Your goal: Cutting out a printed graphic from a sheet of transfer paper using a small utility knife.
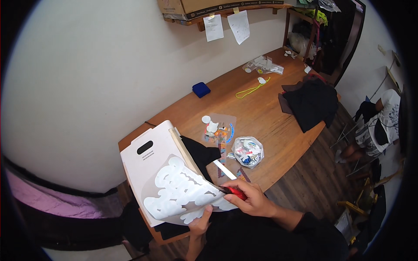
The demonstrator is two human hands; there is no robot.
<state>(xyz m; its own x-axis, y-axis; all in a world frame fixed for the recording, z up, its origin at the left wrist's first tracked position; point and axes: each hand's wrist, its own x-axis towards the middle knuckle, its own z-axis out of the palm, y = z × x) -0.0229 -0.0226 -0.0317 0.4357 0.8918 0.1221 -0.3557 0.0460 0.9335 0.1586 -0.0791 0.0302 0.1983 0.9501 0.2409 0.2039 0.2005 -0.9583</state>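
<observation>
My right hand (254,199) is closed around red-handled scissors (235,192); their dark blades are at the right edge of a clear film sheet (185,191) with many white rounded shapes on it, and are partly hidden. The lower edge of that sheet is pinched by my left hand (200,224), its thumb lying on top. The film bends upward toward the scissors. Below it stands a white boxy thing (135,162) with a dark oval slot in its top. Black cloth (200,153) sticks out from beside this box.
On the wooden table (270,130) are a clear bag of colourful stickers (248,152), printed film pieces (221,126), a blue folded item (201,89), a yellow cord (250,92) and dark folded clothes (310,102). A person (383,119) is at the far right. A cardboard box (204,8) sits overhead.
</observation>
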